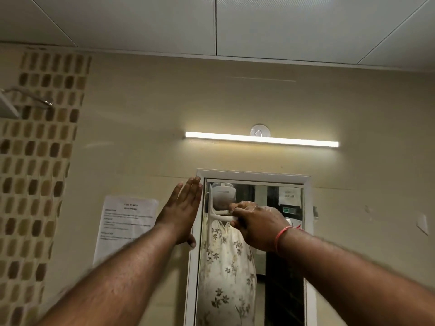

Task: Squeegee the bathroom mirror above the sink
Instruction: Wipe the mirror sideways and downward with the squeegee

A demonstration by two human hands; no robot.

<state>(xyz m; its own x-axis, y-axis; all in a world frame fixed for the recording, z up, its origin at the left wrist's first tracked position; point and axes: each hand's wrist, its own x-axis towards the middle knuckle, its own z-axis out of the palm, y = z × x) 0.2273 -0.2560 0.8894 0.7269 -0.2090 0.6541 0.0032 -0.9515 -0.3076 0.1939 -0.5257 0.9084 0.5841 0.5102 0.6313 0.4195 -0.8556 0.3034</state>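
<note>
A beige bathroom wall is seen under a panelled ceiling, with a band of brown mosaic tile (pixel 40 161) at the left and a lit tube light (pixel 261 139) mounted above the mirror (pixel 280 290). The mirror is set in a white frame (pixel 254 174); the sink below it is not in view. A printed notice (pixel 127 222) is stuck to the wall near the frame's left side.

The left hand (pixel 181 208) is laid flat, fingers straight and together, against the wall and the frame's upper left corner. The right hand (pixel 256 224) is curled round the handle of a white squeegee (pixel 222 218), whose blade is held upright near the left edge of the glass, close under the top of the frame. Whether the blade is pressed fully to the glass cannot be told.

Streaks are likely if pressure is applied unevenly along the blade, since the handle is gripped at arm's length. A thin strip beside the frame may be missed if the stroke is begun short of the edge. The blade could be snagged on the frame's inner lip and made to skip. Fresh marks would be left should the bracing hand be slid onto the glass.
</note>
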